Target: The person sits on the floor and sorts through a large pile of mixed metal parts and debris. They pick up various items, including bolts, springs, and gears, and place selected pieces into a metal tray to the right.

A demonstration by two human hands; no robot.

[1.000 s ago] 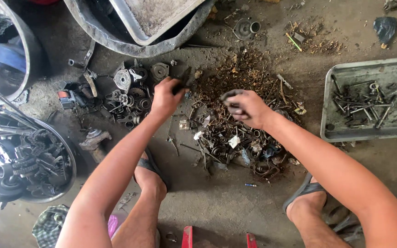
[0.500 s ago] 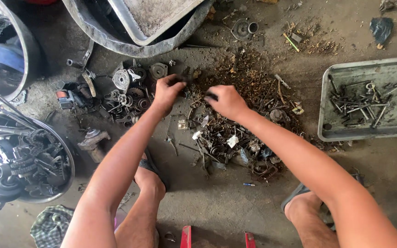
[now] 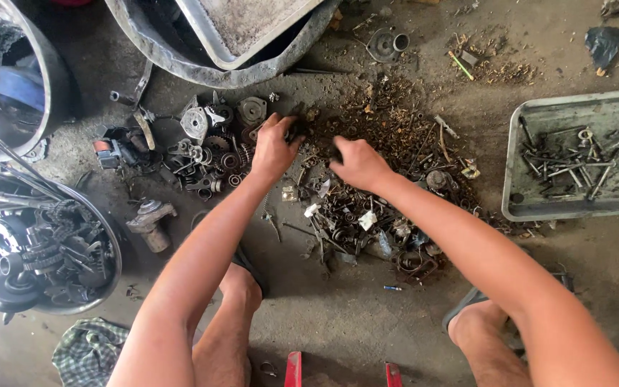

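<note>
A heap of small rusty and greasy metal scrap parts (image 3: 381, 179) is spread over the dirty concrete floor in front of me. My left hand (image 3: 275, 147) rests at the heap's left edge, its fingers closed around a small dark metal piece. My right hand (image 3: 358, 163) lies close beside it on the heap, fingers curled down into the parts; what they grip is hidden. A cluster of gears and larger machine parts (image 3: 209, 143) sits just left of my left hand.
A grey metal tray (image 3: 517, 208) with bolts and rods lies at the right. A round basin (image 3: 112, 247) full of dark chain and gear parts stands at the left. A big tub (image 3: 180, 68) with a tray in it sits at the top. My sandalled feet (image 3: 478, 315) are below.
My right hand came from the heap's middle toward the left, next to my left hand, and dipped into the parts. My left hand stayed at the heap's left edge.
</note>
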